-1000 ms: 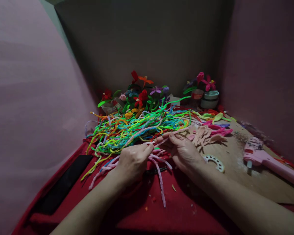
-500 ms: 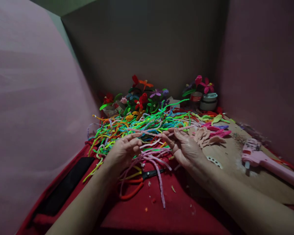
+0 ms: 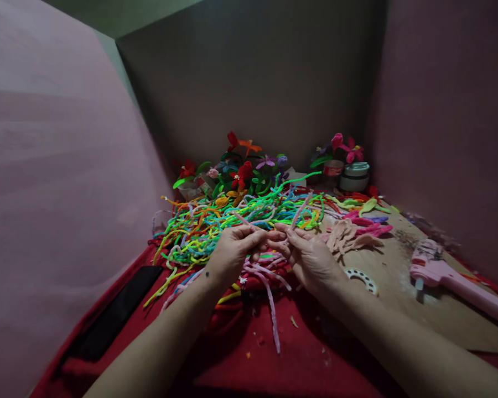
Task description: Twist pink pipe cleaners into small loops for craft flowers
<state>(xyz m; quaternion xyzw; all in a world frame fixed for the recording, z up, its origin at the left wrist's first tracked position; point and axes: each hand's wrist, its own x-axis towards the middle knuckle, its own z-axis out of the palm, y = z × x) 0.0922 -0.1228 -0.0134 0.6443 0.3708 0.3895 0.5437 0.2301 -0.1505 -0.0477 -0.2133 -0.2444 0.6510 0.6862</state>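
A pale pink pipe cleaner (image 3: 301,211) is pinched between the fingers of both my hands; one end rises above the right fingers and another pink length shows above the left. My left hand (image 3: 235,249) is closed on it, thumb pressed to the forefinger. Close beside it, fingertips almost meeting, my right hand (image 3: 311,257) grips the same strand. The middle of the strand is hidden by my fingers. Just below my hands lie several loose pink pipe cleaners (image 3: 271,309). A cutting tool's yellow handle (image 3: 230,297) pokes out from behind my left wrist.
A heap of multicoloured pipe cleaners (image 3: 199,226) spreads behind my hands, with fuzzy flowers (image 3: 243,174) beyond. To the right are beige petal shapes (image 3: 344,237), a white ring with holes (image 3: 363,280) and a pink glue gun (image 3: 435,271). A black flat object (image 3: 118,312) lies left.
My left hand has moved right and closed on the pink pipe cleaner near my right hand. The strand, stretched nearly level before, now has an end pointing up. The cutting tool is more covered.
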